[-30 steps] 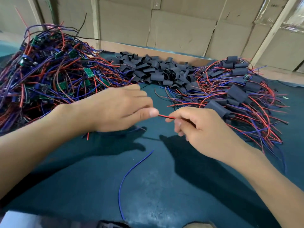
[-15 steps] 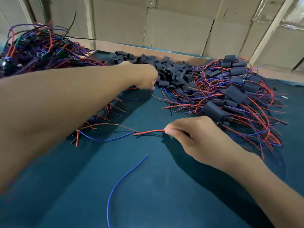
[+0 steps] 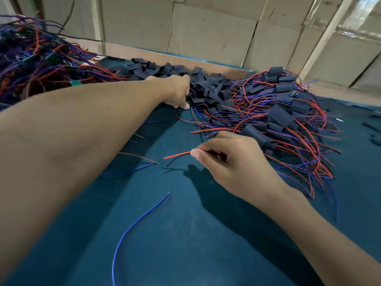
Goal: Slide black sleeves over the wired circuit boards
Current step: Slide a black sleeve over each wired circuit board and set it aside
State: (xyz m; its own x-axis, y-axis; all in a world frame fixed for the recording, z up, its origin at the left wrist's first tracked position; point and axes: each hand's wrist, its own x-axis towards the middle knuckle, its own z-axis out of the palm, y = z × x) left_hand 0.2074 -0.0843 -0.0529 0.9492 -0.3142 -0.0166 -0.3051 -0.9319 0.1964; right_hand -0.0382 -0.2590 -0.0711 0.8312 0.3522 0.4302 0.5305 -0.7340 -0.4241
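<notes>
Since a second ago our left hand (image 3: 178, 92) has reached into the sleeves (image 3: 206, 87) heap, grip unclear; right hand (image 3: 233, 162) pinches one red wire (image 3: 177, 155) above the desk (image 3: 185, 234); one blue wire (image 3: 132, 230) lies loose.

A heap of loose black sleeves (image 3: 198, 85), short flattened tubes, lies at the far middle of the tabletop (image 3: 206, 234). To its left rises a tangled mound of unsleeved wired circuit boards (image 3: 41, 62), small green boards with red and blue leads. To its right lies a spread of sleeved boards (image 3: 284, 118), each wrapped in black with wires trailing out. One red wire (image 3: 177, 155) juts leftward above the tabletop, and a blue wire (image 3: 132, 230) curves beneath it.
</notes>
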